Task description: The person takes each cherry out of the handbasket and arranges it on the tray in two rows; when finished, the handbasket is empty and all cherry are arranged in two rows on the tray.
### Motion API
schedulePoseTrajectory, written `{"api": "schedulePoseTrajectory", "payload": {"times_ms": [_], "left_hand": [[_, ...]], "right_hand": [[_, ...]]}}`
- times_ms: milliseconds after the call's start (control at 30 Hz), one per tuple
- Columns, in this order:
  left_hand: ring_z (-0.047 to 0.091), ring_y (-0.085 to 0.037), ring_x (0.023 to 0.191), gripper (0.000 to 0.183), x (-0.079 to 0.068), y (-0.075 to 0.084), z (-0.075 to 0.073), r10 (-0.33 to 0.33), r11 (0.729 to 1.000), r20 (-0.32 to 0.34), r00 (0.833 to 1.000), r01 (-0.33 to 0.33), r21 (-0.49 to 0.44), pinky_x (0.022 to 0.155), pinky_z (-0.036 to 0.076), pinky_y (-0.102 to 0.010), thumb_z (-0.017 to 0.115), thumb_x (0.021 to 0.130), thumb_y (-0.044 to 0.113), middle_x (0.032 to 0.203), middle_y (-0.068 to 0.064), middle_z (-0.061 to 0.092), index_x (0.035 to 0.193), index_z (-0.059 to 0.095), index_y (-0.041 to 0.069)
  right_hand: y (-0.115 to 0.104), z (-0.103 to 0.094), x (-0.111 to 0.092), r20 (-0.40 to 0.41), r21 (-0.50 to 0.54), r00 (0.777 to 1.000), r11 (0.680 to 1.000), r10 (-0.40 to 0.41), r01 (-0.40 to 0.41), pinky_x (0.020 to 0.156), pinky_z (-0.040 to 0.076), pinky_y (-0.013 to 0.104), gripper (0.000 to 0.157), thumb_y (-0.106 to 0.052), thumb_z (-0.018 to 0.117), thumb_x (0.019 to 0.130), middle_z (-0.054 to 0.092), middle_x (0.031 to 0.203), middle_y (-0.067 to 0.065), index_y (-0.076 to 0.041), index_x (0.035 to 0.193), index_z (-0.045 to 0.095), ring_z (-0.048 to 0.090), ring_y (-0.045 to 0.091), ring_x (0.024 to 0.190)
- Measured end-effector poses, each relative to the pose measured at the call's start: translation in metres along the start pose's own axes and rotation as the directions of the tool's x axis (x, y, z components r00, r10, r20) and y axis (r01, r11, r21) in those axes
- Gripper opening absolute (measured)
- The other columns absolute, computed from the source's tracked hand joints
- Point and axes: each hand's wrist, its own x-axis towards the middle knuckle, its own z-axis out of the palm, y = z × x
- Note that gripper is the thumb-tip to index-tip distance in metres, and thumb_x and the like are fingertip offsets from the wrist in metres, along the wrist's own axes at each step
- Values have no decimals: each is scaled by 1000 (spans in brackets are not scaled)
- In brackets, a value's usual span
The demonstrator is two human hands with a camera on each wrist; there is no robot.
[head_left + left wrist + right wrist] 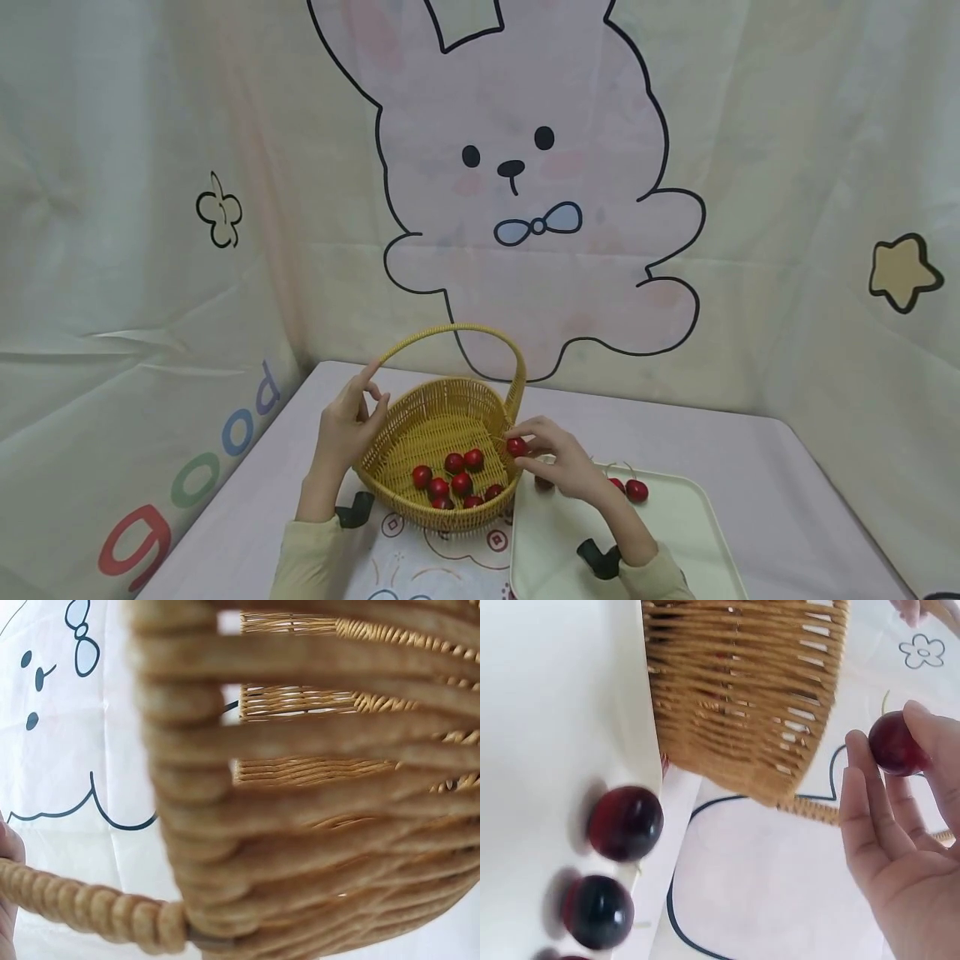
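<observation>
Tray: five o'clock on the counter, bearing cherries.
Basket: six o'clock, more cherries inside.
My left hand: gripping the basket's handle at ten o'clock.
My right hand: pinching one cherry near the basket's three o'clock rim.

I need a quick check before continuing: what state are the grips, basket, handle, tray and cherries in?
Left grip: holding the handle.
Right grip: pinching one cherry.
Pinched cherry: stem attached.
Basket: open-topped, several cherries inside.
Handle: raised.
Tray: partly hidden, a few cherries on it.
</observation>
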Motion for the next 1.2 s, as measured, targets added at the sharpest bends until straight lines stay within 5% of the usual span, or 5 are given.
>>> {"api": "schedulePoseTrajectory", "payload": {"times_ms": [233,433,767,1200], "left_hand": [[29,5,53,69,0,0,-1,-14,1000,8,1000,14,10,45,30,-12,67,75,-1,83,4,54,137,42,11],[29,5,53,70,0,0,-1,-17,1000,6,1000,16,11,45,29,-12,68,74,-2,83,4,55,137,42,11],[29,5,53,69,0,2,0,-15,1000,-4,1000,15,-5,45,30,-12,68,73,-3,83,4,55,136,44,11],[28,6,52,61,-1,0,0,-1,1000,-7,1000,1,-9,45,29,-12,64,79,4,83,4,55,136,44,10]], "right_hand": [[27,-8,-12,-62,17,998,1000,23,-22,83,51,32,36,-17,64,86,54,115,6,-14,122,56,62,21,97],[33,-15,-20,-75,41,996,998,44,-41,84,50,29,37,-16,61,89,55,118,6,-9,124,55,60,22,102],[40,-26,-37,-106,-39,994,999,32,-36,80,52,38,37,-5,63,85,55,110,12,-1,121,56,62,27,94],[52,-39,-63,-204,-143,975,983,84,-115,71,53,32,33,-9,72,78,56,106,5,-14,110,63,61,13,85]]}}
